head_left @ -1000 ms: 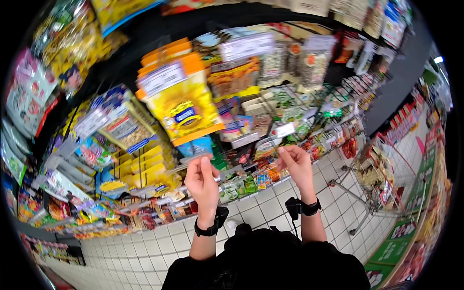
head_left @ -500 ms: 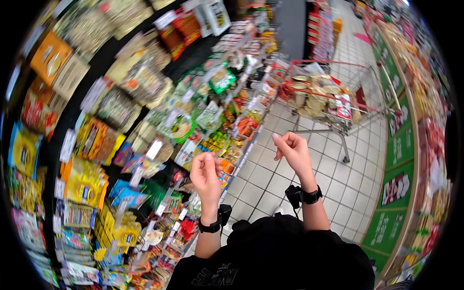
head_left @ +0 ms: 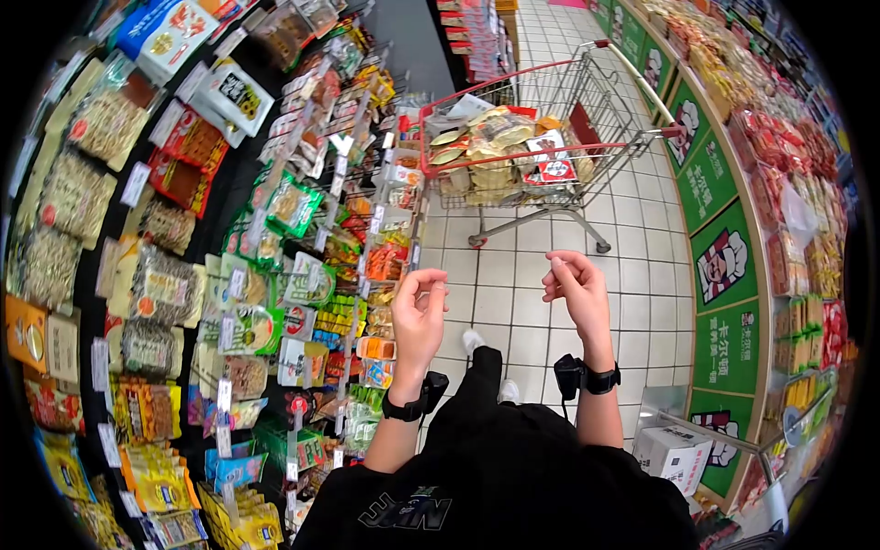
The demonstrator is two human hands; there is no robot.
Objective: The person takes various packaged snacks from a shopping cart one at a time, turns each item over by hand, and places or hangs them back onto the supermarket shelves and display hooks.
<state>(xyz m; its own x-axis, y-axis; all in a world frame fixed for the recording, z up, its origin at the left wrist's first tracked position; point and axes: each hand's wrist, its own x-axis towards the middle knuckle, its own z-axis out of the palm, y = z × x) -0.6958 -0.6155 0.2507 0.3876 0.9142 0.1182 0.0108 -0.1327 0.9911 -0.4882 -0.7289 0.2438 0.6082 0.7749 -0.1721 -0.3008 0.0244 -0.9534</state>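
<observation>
My left hand is raised in front of me, fingers loosely curled and apart from the thumb, holding nothing. The packets on the shelf lie just to its left, and it touches none of them. Level with it, my right hand hangs over the tiled floor, also loosely bent and holding nothing. Ahead of both hands stands a shopping cart with a red rim. Inside it are several pale bags and a red-and-white packet. Neither hand reaches the cart.
Tall shelves of packaged food run along my left. A display with green panels lines the right, stacked with packets. A white carton sits on the floor near my right side. White tiles lie between my feet and the cart.
My view has turned to the right and straightened along the aisle, so the cart appears nearer the middle. My feet and the carton now show. Both hands stay raised and without any item.
</observation>
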